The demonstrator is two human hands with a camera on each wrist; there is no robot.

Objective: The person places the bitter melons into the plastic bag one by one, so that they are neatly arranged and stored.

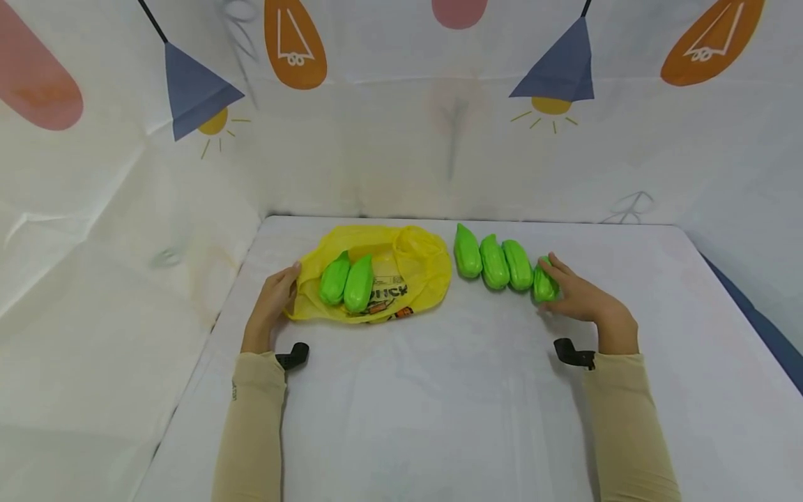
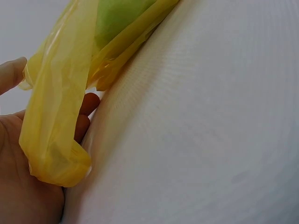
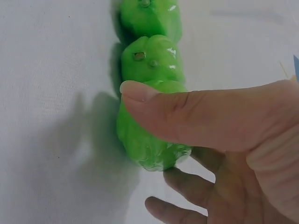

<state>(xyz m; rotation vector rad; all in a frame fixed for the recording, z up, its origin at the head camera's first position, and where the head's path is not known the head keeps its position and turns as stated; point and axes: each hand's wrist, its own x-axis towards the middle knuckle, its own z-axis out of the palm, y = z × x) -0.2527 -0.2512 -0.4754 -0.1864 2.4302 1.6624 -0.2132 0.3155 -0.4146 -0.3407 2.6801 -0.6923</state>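
Note:
A yellow plastic bag (image 1: 433, 268) lies flat with dark print on it. Two glossy green toy vegetables (image 1: 359, 284), plump with pointed tips, rest side by side at its opening. My left hand (image 1: 271, 307) holds the bag's left edge; in the left wrist view a loose fold of bag (image 2: 58, 121) passes between the thumb and the curled fingertips. On the right, three more green vegetables (image 1: 494, 263) stand in a slanting row. My right hand (image 1: 583, 300) grips the green vegetable (image 3: 145, 144) at the row's near end, thumb across it and fingers on its other side.
The table (image 1: 426, 404) is covered in white and meets a white printed sheet (image 1: 389, 153) along its back edge. A similar sheet hangs at the left side. Small black wrist cameras (image 1: 574, 353) stick out from both sleeves.

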